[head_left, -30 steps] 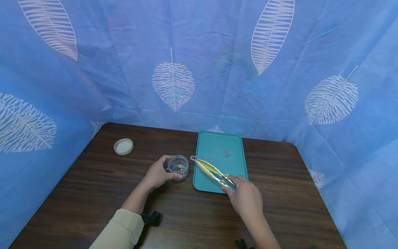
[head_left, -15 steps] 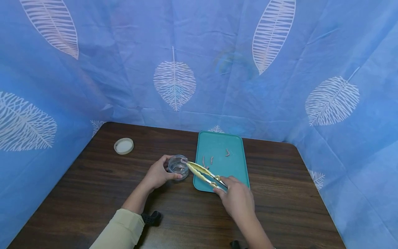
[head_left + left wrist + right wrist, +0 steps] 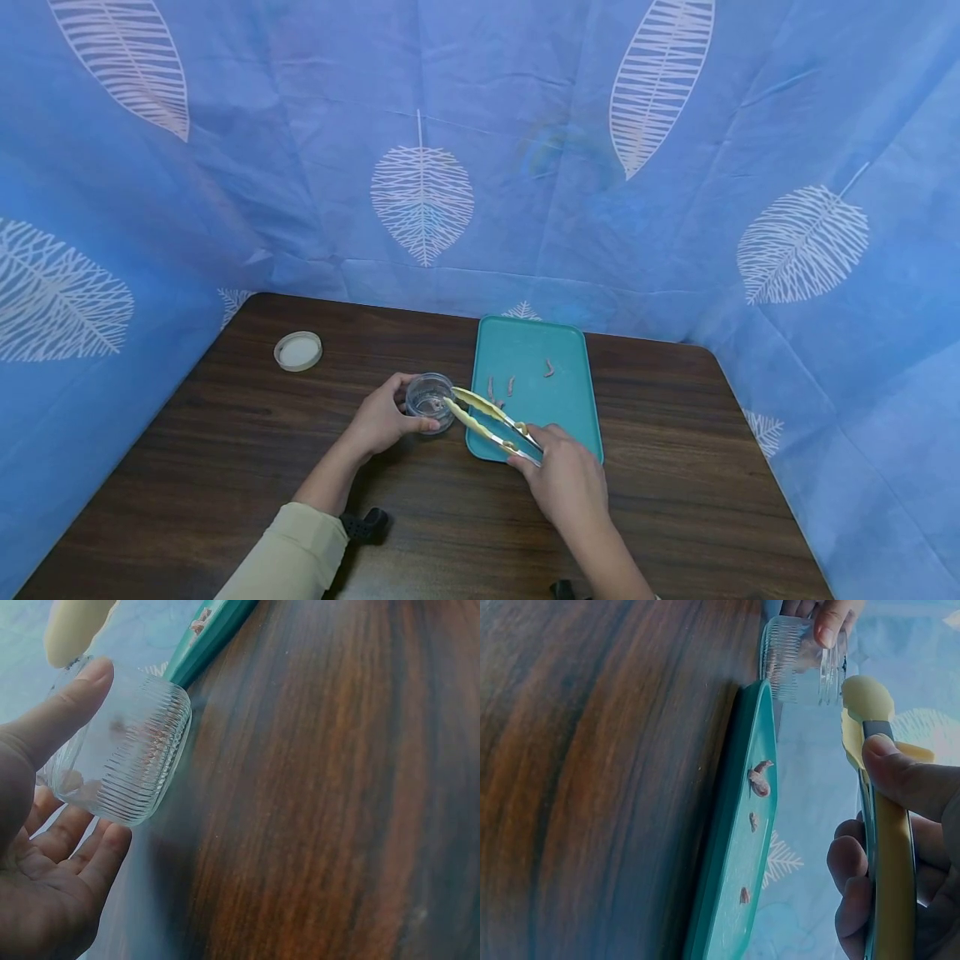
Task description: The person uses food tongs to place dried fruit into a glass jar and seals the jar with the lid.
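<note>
- The left hand (image 3: 384, 421) holds a glass jar (image 3: 430, 403) just left of the tray (image 3: 555, 408), its thumb and fingers wrapped around the sides.
- Some pinkish bits (image 3: 154, 737) show through the jar's ribbed wall.
- The right hand (image 3: 567, 475), by the tray's near edge, grips yellow-tipped tongs (image 3: 487, 407), fingers curled around the handles.
- The tongs reach across the tray to the jar's mouth, tips spread apart; whether they touch the rim is hard to tell from here.
- A few pinkish strips (image 3: 550, 368) lie on the tray.
- A round, whitish lid (image 3: 298, 352) lies on the dark wooden table (image 3: 225, 467), well left of the tray.
- Behind the tray hangs a blue leaf-patterned cloth (image 3: 540, 208).
</note>
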`<state>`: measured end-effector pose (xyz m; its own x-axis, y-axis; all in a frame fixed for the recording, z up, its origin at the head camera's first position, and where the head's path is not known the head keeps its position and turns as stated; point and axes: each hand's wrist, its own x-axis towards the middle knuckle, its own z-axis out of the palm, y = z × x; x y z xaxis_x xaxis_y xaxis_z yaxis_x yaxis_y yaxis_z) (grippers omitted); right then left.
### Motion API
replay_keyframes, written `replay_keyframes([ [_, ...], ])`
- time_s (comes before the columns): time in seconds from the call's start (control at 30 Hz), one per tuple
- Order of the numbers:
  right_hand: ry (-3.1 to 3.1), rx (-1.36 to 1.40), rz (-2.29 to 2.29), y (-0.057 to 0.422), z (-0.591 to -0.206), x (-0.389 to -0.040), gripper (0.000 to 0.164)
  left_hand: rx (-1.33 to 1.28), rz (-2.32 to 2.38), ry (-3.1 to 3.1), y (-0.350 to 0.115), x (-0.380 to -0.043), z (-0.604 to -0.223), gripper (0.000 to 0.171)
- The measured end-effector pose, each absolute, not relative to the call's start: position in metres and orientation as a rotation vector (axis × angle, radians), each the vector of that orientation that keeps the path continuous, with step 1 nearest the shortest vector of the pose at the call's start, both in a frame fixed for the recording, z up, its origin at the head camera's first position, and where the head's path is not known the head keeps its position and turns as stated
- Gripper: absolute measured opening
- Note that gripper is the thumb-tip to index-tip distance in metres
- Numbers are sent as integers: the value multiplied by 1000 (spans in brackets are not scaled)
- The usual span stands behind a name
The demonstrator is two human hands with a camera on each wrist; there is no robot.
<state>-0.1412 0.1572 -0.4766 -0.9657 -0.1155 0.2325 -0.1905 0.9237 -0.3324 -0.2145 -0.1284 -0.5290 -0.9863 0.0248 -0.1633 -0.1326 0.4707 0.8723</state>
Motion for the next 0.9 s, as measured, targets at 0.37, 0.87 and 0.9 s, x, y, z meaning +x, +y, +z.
replay_keyframes([
  [0.37,-2906,166,533,165,-478,-142,57,-92,1546,2552,-128,-215,-529,86],
  [0.87,-2984,35,503,189,-478,-146,67,-83,1547,2551,-128,-215,-528,87],
  [0.9,-2995,27,496,191,-479,-146,68,-83,1543,2552,-128,-215,-528,87],
])
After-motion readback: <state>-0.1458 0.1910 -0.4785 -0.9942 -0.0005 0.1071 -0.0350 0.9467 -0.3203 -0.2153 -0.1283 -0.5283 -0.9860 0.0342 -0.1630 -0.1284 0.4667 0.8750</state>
